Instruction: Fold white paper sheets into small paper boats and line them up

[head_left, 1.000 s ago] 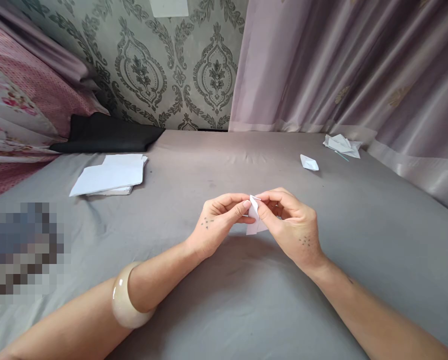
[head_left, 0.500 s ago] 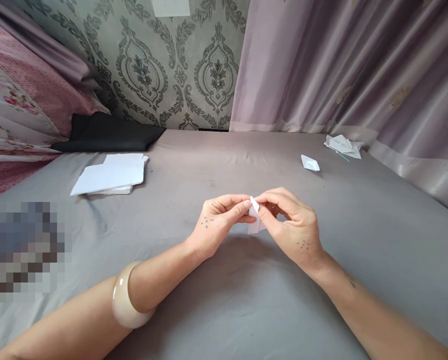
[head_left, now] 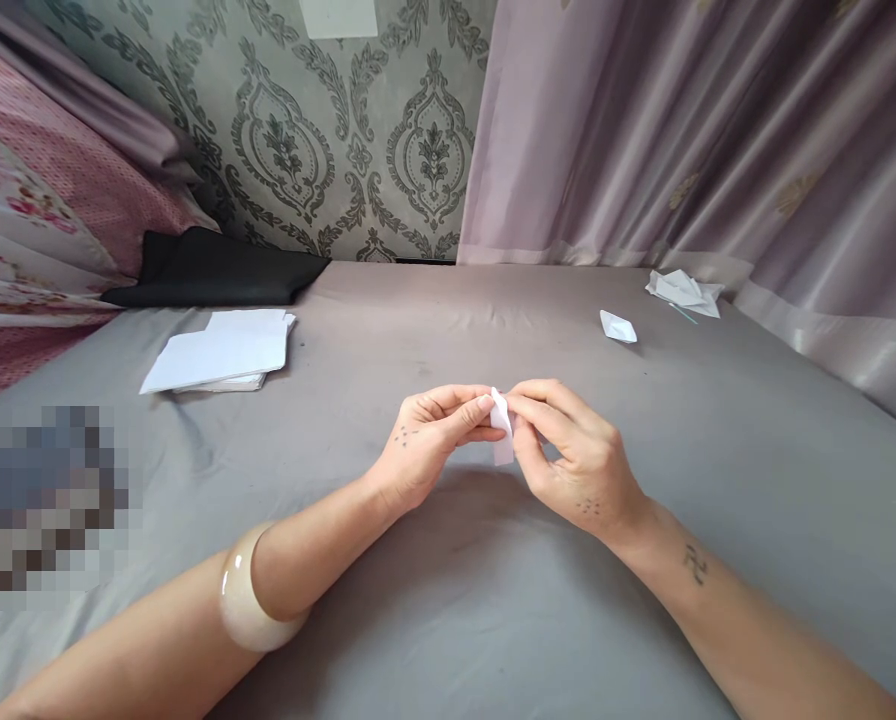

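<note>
grey cloth [head_left: 538,620] below, paper stack [head_left: 227,350] at ten o'clock; left hand [head_left: 422,445] pinches folded paper [head_left: 501,412], right hand [head_left: 579,460] touching, grip unclear.

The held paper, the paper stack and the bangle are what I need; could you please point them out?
held paper [head_left: 500,413]: head view, middle of its upper fold
paper stack [head_left: 219,355]: head view, top sheet
bangle [head_left: 239,602]: head view, outer side of the band
</note>
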